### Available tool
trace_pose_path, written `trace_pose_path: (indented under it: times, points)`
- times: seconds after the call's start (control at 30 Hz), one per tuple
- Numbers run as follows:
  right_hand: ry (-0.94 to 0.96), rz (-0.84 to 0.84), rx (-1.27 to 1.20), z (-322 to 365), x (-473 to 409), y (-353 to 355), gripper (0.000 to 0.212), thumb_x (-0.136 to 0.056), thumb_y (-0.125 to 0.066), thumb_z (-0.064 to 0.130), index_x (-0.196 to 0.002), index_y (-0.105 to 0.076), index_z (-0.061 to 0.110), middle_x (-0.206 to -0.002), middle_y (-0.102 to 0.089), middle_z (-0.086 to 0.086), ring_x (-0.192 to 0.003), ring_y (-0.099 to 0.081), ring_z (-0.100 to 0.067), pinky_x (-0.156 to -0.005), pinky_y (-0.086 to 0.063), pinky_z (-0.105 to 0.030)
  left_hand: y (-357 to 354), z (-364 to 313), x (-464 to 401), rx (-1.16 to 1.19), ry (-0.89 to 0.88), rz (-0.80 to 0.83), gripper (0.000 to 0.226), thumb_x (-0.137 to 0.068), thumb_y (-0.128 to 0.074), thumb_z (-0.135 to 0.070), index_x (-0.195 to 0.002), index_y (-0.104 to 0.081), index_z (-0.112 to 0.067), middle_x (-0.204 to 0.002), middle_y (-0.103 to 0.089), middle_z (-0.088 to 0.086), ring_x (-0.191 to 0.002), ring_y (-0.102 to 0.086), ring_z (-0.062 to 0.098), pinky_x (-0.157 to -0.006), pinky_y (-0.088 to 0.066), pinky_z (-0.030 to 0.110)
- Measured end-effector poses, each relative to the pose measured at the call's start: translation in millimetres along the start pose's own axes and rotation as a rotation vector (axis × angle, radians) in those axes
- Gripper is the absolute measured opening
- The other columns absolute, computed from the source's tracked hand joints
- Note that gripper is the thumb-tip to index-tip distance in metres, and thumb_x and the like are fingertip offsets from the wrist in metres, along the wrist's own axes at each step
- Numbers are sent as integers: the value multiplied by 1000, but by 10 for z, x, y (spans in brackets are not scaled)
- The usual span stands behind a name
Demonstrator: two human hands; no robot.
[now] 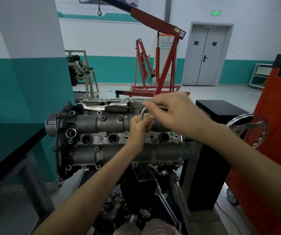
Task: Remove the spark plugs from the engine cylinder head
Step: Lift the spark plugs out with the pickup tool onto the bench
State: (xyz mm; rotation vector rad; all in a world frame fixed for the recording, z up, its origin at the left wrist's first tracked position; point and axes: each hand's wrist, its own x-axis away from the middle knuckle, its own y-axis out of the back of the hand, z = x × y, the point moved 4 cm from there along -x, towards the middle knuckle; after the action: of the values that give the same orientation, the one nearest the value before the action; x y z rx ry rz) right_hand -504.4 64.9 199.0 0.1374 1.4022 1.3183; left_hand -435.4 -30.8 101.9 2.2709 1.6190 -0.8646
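Cylinder head (pixel 92 133): centre frame, three plug wells visible along its middle.
Left hand (pixel 138 128): grip pinching a bent metal tool (pixel 144 114).
Right hand (pixel 175 112): at 1 o'clock of the left; grip pinching the tool's upper end.
Spark plugs: cannot tell.
Handwheel (pixel 248 128): 3 o'clock.

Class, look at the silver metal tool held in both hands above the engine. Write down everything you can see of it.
The silver metal socket tool is a shiny steel piece, with a tubular upright part and a ribbed rod running right at its top. It hangs above the grey cast-metal cylinder head, over the row of round plug wells. The left hand grips the upright part from below; the right hand pinches the rod. Its lower end is hidden, so whether it holds a plug cannot be told.
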Motion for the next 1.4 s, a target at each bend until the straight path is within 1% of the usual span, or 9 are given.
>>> trace_pose_path:
  times: [0.1, 0.3, 0.4, 0.5, 0.73, 0.87, 0.97, 1.2, 1.4]
  points:
    - [67, 9, 69, 17, 20, -81, 34, -94, -49, 24, -62, -53, 14, -50, -44, 10, -44, -43, -7, -50, -39, -15, 28, 89, 44, -56, 1, -19, 53, -75, -52, -42, -64, -50, 10, -69, -45, 17, -72, -37, 25, -64, -32, 39]
    - [118, 179, 289, 78, 135, -362, 29, -96, -42, 28, -68, -40, 21, -51, -32, 17, -43, -31, 3, -51, -38, -20, 122, 221, 176, -295, -10, -35, 27, -73, -41, -41, -63, -64, -52, -57, -59, -30, -55, -53, -14, -50, -40, 4]
    - [73, 173, 298, 40, 156, -298, 31, -96, -41, 30, -67, -42, 19, -51, -37, 13, -44, -35, -1, -50, -35, -21, 158, 277, 152, -363, 22, 77, 24, -83, -47, -29, -64, -63, -28, -63, -63, -21, -62, -57, -10, -54, -44, 8]
    - [40, 181, 348, 38, 225, -259, 31, -96, -39, 30, -66, -41, 22, -52, -37, 13, -45, -36, -2, -48, -33, -20, 240, 360, 158, -538, 17, 226, 17, -95, -47, -9, -89, -61, -2, -83, -67, 2, -80, -62, 9, -69, -53, 33]
    - [25, -85, 364, 172, 303, 39, 33, -95, -44, 31, -67, -49, 15, -49, -44, 5, -40, -37, -4, -41, -34, -22, 435, 348, 273, -796, -165, 232, 21, -90, -56, -3, -104, -56, -18, -98, -56, -12, -92, -50, 0, -83, -40, 13]
    - [-7, -129, 314, 234, 289, 297, 32, -91, -42, 38, -67, -50, 17, -57, -55, 5, -47, -48, -3, -47, -36, -13, 499, 336, 282, -951, -232, 217, 17, -87, -60, -1, -103, -66, -5, -102, -64, 5, -98, -56, 16, -87, -36, 13]
    - [-18, -141, 305, 253, 300, 408, 35, -90, -42, 40, -70, -55, 14, -68, -64, -1, -54, -57, -8, -53, -50, -27, 491, 306, 280, -969, -248, 196, 12, -86, -63, -1, -96, -69, -2, -98, -65, 8, -95, -60, 21, -86, -37, 14]
    - [45, -128, 430, 242, 307, 307, 35, -92, -41, 39, -68, -50, 15, -54, -48, 6, -44, -38, 0, -45, -30, -18, 508, 312, 352, -960, -259, 131, 21, -82, -70, -10, -101, -66, -4, -97, -54, -3, -92, -52, 12, -83, -33, 2]
    - [178, -169, 544, 146, 363, 6, 39, -93, -47, 31, -62, -51, 8, -40, -42, -1, -31, -38, -18, -33, -35, -26, 571, 284, 272, -937, -190, -9, 13, -84, -67, -4, -96, -72, -6, -92, -68, 6, -86, -60, 15, -75, -35, -1]
